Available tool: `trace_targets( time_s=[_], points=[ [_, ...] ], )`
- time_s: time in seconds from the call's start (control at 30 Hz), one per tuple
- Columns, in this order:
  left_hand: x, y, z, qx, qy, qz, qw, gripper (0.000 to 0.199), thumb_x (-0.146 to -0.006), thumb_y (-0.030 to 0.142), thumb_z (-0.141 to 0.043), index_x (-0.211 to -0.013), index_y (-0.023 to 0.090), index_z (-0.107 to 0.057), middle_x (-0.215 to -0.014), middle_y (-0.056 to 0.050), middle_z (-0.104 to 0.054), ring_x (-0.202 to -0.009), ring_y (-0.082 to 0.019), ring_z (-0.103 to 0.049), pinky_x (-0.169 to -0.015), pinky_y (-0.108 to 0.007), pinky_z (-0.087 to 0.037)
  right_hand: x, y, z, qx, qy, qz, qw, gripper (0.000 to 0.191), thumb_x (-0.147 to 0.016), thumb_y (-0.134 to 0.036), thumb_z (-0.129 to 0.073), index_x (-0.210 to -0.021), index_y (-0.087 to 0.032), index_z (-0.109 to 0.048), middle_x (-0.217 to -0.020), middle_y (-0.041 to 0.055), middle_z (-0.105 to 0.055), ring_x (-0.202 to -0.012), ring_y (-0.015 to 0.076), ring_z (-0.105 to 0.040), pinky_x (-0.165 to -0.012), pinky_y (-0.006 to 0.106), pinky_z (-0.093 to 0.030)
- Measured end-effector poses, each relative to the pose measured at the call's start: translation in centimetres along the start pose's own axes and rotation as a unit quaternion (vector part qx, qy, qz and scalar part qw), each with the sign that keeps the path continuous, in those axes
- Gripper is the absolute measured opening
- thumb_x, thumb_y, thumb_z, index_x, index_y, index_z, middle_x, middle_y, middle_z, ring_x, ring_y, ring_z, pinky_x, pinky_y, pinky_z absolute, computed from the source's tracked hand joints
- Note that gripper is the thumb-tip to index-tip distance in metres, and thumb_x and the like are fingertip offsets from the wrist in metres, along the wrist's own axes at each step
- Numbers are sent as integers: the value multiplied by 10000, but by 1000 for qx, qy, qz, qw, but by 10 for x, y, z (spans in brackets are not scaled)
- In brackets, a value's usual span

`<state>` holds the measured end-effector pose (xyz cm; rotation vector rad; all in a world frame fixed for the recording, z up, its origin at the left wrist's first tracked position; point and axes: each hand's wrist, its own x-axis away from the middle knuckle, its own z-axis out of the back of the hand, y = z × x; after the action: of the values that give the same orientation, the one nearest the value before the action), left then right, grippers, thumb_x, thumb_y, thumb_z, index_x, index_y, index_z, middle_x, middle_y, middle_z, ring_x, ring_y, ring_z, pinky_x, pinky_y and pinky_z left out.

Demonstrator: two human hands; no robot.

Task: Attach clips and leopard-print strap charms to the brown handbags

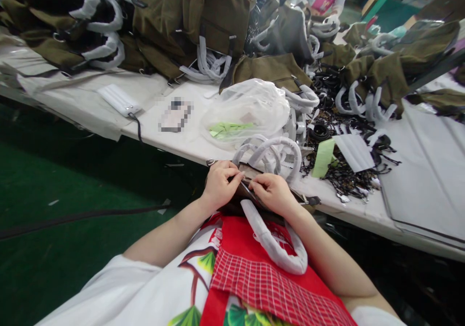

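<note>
While holding a brown bag [236, 204] at the near edge of the white table [145, 122], pinches the bag's opening beside the zipper [246, 188] with left hand [220, 180] and right hand [273, 190], both nearly closed; faces 1 clear plastic bag [256, 104] on the table.

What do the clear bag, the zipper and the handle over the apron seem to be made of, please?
Clear bag: probably thin, glossy plastic film, being see-through and crinkled.
Zipper: likely shiny metal, from its silvery teeth.
Handle: wrinkled, pale, matte wrap, perhaps paper or foam; its core is hidden.
</note>
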<state>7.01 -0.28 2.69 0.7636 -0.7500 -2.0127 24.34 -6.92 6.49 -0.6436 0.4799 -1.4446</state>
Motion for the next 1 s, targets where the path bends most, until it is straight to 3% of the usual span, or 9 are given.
trace_targets(
  time_s=[0.2,0.43,0.77,1.0],
  points=[
    [-1,-1,2,-10,-2,-11,1000,235,-892,290,-599,-718,192,-721,-812,-40,-675,-833,-195,-599,-834,-382,-467,-2,0,-2,37,-17,-12,999,275,-898,-229,-501,-708,-190,-697,-741,27,-710,-716,157,-612,-685,252,-397],
    [-6,-7,15,37,-80,-45,995,94,-833,227,-646,-832,219,-740,-889,-35,-678,-878,-201,-618,-828,-365,-486,-9,-1,-7,58,-27,-28,998,320,-942,-267,-464,-717,-202,-682,-722,12,-696,-683,150,-595,-621,245,-355],
    [-12,-13,7,-14,-39,-80,996,225,-864,319,-622,-673,208,-663,-764,-37,-663,-795,-221,-614,-755,-371,-500,-6,1,-16,141,31,-12,990,325,-948,-320,-465,-758,-218,-709,-769,28,-740,-687,175,-644,-600,272,-359],
    [-10,-7,19,-29,-74,-108,991,198,-881,220,-545,-767,201,-706,-851,-51,-714,-843,-201,-648,-813,-355,-521,-3,0,-11,84,-15,-18,996,311,-961,-273,-443,-772,-207,-680,-777,27,-722,-707,165,-620,-635,258,-366]
  ],
)
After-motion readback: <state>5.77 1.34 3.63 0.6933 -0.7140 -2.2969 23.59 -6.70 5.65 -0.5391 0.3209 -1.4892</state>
